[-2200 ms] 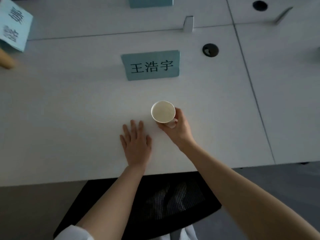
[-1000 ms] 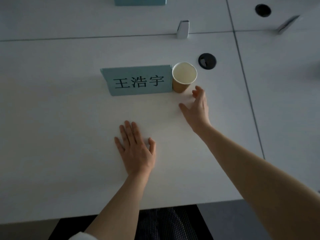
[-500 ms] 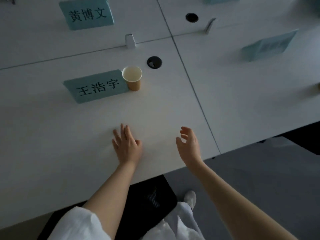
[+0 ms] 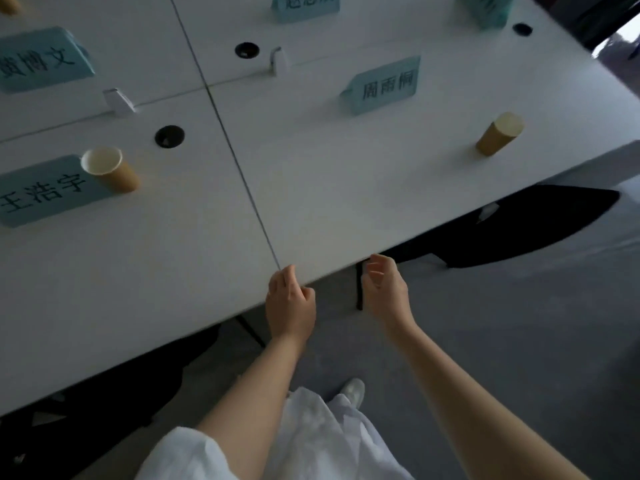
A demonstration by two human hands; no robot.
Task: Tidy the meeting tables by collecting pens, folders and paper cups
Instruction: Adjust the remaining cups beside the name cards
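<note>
A brown paper cup with a white inside stands upright on the white meeting table, touching the right end of a blue name card. A second brown paper cup stands near the table's right front edge. My left hand rests at the table's front edge where two tabletops meet, fingers loosely curled, holding nothing. My right hand hovers just off the edge over the floor, fingers apart and empty. No pens or folders are visible.
Blue name cards stand at the far left, at the right centre and at the back. Black cable holes and small white clips dot the table. A black chair sits under the right edge.
My right hand set the cup beside the name card and let go. Both hands drew back to the table's front edge, and my view swung right, bringing a second cup into sight.
</note>
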